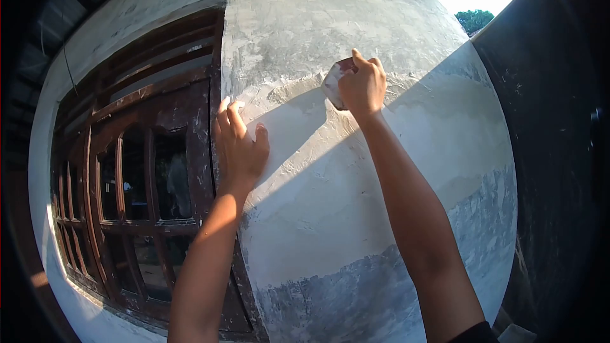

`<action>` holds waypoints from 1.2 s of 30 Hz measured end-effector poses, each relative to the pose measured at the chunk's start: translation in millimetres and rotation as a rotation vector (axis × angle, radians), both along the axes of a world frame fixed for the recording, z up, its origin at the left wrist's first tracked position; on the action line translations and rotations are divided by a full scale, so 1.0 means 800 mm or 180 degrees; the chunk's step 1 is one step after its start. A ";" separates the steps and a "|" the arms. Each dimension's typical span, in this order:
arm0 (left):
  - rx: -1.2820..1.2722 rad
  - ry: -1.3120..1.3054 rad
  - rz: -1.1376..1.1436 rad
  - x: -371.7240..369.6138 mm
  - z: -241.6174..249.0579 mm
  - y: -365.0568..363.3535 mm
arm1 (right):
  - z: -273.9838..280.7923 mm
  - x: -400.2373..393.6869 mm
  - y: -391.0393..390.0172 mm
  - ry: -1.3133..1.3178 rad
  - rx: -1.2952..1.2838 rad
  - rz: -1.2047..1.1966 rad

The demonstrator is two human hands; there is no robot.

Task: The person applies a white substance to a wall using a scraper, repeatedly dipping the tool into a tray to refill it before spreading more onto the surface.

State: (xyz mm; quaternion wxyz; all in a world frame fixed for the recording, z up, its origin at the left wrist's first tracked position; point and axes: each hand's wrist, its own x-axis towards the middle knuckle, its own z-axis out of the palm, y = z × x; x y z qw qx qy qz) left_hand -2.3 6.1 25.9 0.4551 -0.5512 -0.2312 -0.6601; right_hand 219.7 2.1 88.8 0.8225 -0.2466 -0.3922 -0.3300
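My right hand [363, 86] is closed around a putty scraper [333, 82], a flat, dark reddish blade smeared with white filler. The blade lies against the upper part of the plastered wall [318, 216], at a ridge of wet, pale filler [295, 89]. To its left, my left hand [241, 143] has its fingers apart, thumb out, near the wall's edge beside the window frame. White filler marks its fingertips, and no tool shows in it. Whether its palm touches the wall cannot be made out.
A brown wooden window [143, 216] with glass panes and a slatted top fills the left. A dark panel [553, 121] stands along the right side. Below the pale filler band, the wall turns rough and blue-grey. A shadow edge crosses the wall diagonally.
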 end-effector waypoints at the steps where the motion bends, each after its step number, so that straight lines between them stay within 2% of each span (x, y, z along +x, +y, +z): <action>1: -0.0020 -0.0014 0.0012 -0.001 -0.001 0.003 | 0.009 0.015 -0.002 0.0134 0.0276 -0.0009; 3: 0.0229 0.0167 0.0301 -0.003 0.001 0.012 | 0.018 0.010 -0.011 -0.0146 0.0436 0.0401; 5: 0.0217 0.0158 0.0198 -0.005 0.002 0.013 | 0.011 -0.027 -0.013 -0.0804 0.0229 0.0468; 6: 0.0104 0.0100 0.0221 -0.003 0.000 0.008 | 0.009 -0.040 -0.003 -0.1179 0.0351 0.0233; 7: -0.0005 0.0061 0.0245 0.000 -0.001 0.005 | 0.010 -0.046 0.002 -0.1217 0.0155 0.0204; 9: 0.0077 0.0108 0.0234 -0.001 -0.002 0.007 | 0.020 -0.026 0.010 -0.0519 -0.0225 0.0091; 11: 0.0169 0.0126 0.0223 -0.003 -0.002 0.006 | 0.022 0.007 0.001 0.0432 -0.0105 0.0048; 13: 0.0310 0.0142 0.0472 -0.001 -0.005 0.004 | 0.014 0.012 -0.016 0.0439 0.0203 0.0145; 14: 0.0371 0.0179 0.0379 -0.003 -0.003 0.009 | 0.017 0.003 -0.010 0.0327 0.0427 0.0199; 17: 0.0315 0.0136 0.0324 -0.002 -0.006 0.006 | -0.001 -0.054 -0.014 -0.0843 0.0159 0.0428; 18: 0.0320 0.0140 0.0318 -0.002 -0.006 0.004 | 0.001 -0.052 -0.004 -0.0839 0.0164 0.0421; 20: 0.0357 0.0256 0.0116 -0.003 -0.006 0.000 | 0.003 -0.039 0.010 -0.0150 -0.0217 0.0038; 21: 0.0365 0.0266 0.0108 -0.003 -0.005 -0.002 | 0.003 -0.020 0.000 0.0326 -0.0202 -0.0006; 23: 0.0356 0.0270 -0.0112 -0.004 -0.008 -0.004 | -0.002 0.006 -0.016 0.0652 -0.0023 0.0007; 24: 0.0335 0.0282 -0.0131 -0.004 -0.009 -0.002 | -0.005 0.002 -0.017 0.0665 -0.0043 -0.0012; 26: 0.0456 0.0346 -0.0149 -0.003 -0.008 0.003 | -0.010 -0.019 -0.018 0.0067 0.0323 0.0129; 27: 0.0425 0.0340 -0.0168 -0.004 -0.008 0.003 | -0.018 -0.040 -0.021 -0.0234 0.0069 0.0394; 29: 0.0579 0.0433 -0.0209 -0.008 -0.008 0.000 | -0.023 -0.054 -0.007 -0.0497 -0.0278 0.0274; 30: 0.0596 0.0492 -0.0315 -0.011 -0.007 0.001 | -0.021 -0.044 -0.003 -0.0132 -0.0666 0.0293; 31: 0.0599 0.0502 -0.0327 -0.011 -0.007 0.002 | -0.019 -0.027 -0.002 0.0466 -0.0724 0.0401; 33: 0.0580 0.0464 -0.0463 -0.011 -0.007 0.000 | -0.027 0.009 -0.015 0.1099 -0.0547 0.0062; 36: 0.0557 0.0432 -0.0639 -0.011 -0.010 -0.004 | -0.045 0.024 -0.030 0.0632 -0.0378 0.0285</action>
